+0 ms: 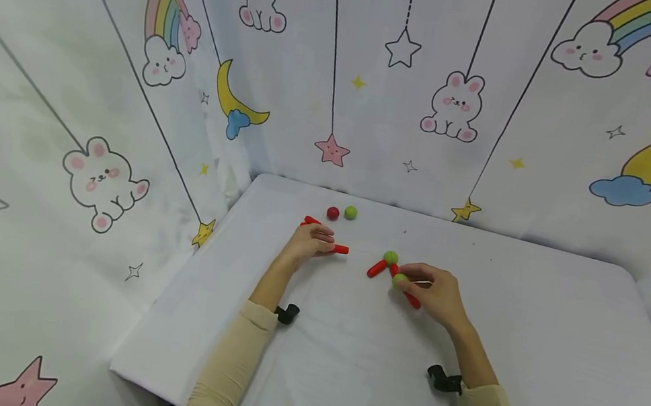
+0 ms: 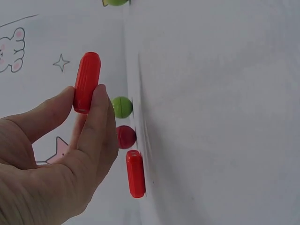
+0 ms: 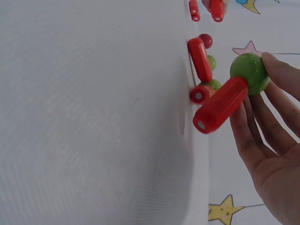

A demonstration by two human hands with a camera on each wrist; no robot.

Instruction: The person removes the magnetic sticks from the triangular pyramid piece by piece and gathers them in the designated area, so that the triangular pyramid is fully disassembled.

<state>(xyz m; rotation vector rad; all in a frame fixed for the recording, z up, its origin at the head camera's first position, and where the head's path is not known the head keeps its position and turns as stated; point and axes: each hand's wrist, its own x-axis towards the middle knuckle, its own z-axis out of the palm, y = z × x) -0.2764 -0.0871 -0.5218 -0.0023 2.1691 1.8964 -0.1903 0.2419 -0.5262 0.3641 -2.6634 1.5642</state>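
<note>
My left hand [image 1: 308,245] pinches a red rod [image 2: 87,82] between thumb and fingers, raised above the table. In my right hand [image 1: 439,295] is a green ball [image 3: 248,72], pinched by thumb and fingers. A red rod [image 3: 220,105] is joined to that ball and points away from the hand. Just beyond lies another green ball [image 1: 390,258], with a red rod [image 1: 377,268] at its lower left and another red rod [image 1: 394,270] close to the held ball. Whether this last rod touches the held ball I cannot tell.
A red ball [image 1: 333,213] and a green ball [image 1: 351,213] sit side by side near the far edge of the white table [image 1: 532,309]. Partly behind the left hand lie red rods [image 1: 312,220]. Patterned cloth [image 1: 374,101] hangs behind and left of the table.
</note>
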